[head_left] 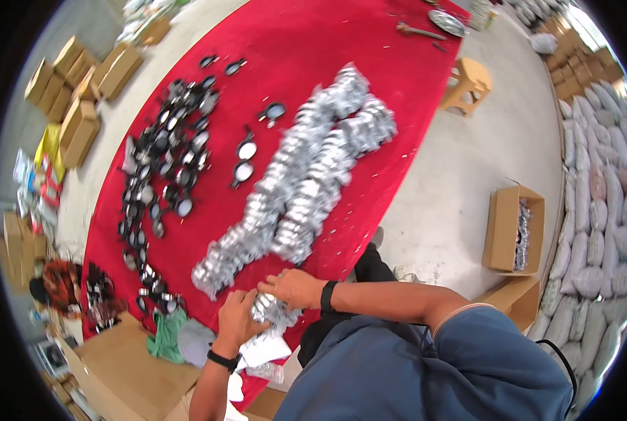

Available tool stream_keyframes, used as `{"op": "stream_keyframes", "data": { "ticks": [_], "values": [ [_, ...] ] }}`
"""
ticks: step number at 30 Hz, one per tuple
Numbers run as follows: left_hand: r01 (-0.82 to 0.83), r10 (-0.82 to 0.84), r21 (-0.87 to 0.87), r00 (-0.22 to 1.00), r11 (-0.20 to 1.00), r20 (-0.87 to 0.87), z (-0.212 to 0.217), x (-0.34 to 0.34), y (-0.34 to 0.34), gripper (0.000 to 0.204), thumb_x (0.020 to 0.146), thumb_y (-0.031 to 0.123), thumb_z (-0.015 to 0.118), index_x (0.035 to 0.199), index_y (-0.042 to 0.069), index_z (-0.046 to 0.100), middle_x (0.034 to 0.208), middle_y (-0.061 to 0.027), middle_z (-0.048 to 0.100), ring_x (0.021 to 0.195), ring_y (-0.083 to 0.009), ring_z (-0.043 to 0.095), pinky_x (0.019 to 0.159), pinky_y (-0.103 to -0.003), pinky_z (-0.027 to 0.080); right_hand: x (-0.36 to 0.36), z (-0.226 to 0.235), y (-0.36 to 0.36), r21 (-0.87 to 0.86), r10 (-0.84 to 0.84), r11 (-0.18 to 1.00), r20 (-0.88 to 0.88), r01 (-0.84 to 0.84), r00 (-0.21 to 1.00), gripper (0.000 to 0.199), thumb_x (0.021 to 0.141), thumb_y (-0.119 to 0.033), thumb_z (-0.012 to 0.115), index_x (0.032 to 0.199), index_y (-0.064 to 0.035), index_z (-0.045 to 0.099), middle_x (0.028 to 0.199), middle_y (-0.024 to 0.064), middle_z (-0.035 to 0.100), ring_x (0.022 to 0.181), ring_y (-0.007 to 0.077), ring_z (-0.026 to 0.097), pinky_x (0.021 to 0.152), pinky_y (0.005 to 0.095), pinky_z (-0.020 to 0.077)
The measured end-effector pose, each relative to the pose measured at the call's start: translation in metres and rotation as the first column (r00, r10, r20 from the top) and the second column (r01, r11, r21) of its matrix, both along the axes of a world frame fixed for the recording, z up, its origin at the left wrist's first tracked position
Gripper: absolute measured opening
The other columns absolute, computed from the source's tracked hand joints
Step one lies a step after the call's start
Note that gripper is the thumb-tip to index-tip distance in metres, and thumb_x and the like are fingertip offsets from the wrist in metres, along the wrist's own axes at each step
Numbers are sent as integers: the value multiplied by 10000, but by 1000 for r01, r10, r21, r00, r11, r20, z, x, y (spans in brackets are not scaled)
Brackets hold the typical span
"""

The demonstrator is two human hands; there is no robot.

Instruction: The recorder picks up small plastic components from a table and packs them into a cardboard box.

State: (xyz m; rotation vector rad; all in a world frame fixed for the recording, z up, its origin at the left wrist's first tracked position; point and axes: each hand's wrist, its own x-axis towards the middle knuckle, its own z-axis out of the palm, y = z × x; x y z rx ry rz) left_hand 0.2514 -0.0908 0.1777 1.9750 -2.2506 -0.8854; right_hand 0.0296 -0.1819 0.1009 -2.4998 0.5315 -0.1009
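Near the table's front edge, my left hand (237, 321) and my right hand (296, 288) both grip a short bundle of shiny silver round pieces in clear plastic (270, 309), one hand on each side. My fingers curl around it, and its underside is hidden. Just beyond my hands, two long rows of similar plastic-wrapped silver pieces (275, 182) lie side by side, slanting away to the right across the red table (355, 231). White sheets (268, 351) and a crumpled clear plastic bag (265, 372) lie beneath and beside the bundle.
Many loose black-rimmed round pieces (169, 151) spread over the table's left. A green cloth (167, 335) and a large cardboard box (127, 361) are at the near left. A yellow stool (466, 85) and an open carton (506, 228) stand on the floor to the right.
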Motion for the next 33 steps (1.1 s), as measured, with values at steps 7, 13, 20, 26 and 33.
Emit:
{"op": "stream_keyframes", "data": {
  "ticks": [7,13,20,26,33],
  "values": [
    [172,-166,-63,982,983,87,41,-141,-92,876,560,306,1018,1357,94,719,1118,-146,683,1094,-362,664,907,-485,584,-146,27,-59,105,-157,983,33,153,987,940,689,-190,970,1517,-116,529,1171,153,665,974,413,747,842,534,602],
    [449,-441,-83,893,890,93,61,-299,-227,851,569,304,993,1344,67,733,1147,-166,702,1075,-384,686,926,-483,585,-311,59,-121,85,-489,871,41,484,872,897,719,-158,971,1503,-102,540,1181,145,675,1066,408,746,969,543,587],
    [757,-760,-226,644,613,95,95,-486,-339,799,600,284,971,1335,76,736,1119,-129,707,1065,-357,688,910,-464,593,-469,96,-145,7,-834,547,92,837,544,683,838,-106,834,1465,-86,567,1185,155,682,1043,408,753,901,524,598],
    [898,-907,-202,413,392,76,100,-611,-395,783,594,271,967,1318,74,744,1112,-132,708,1069,-359,685,926,-470,596,-564,109,-146,8,-927,372,49,928,371,780,777,-131,911,1464,-87,544,1167,155,676,1020,408,756,877,497,616],
    [933,-953,-223,299,282,47,104,-727,-464,794,591,274,972,1321,70,735,1115,-125,708,1073,-360,682,923,-475,597,-665,118,-197,-31,-963,268,15,963,269,816,752,-163,945,1455,-125,532,1158,137,679,957,418,758,835,500,625]
  ]
}}
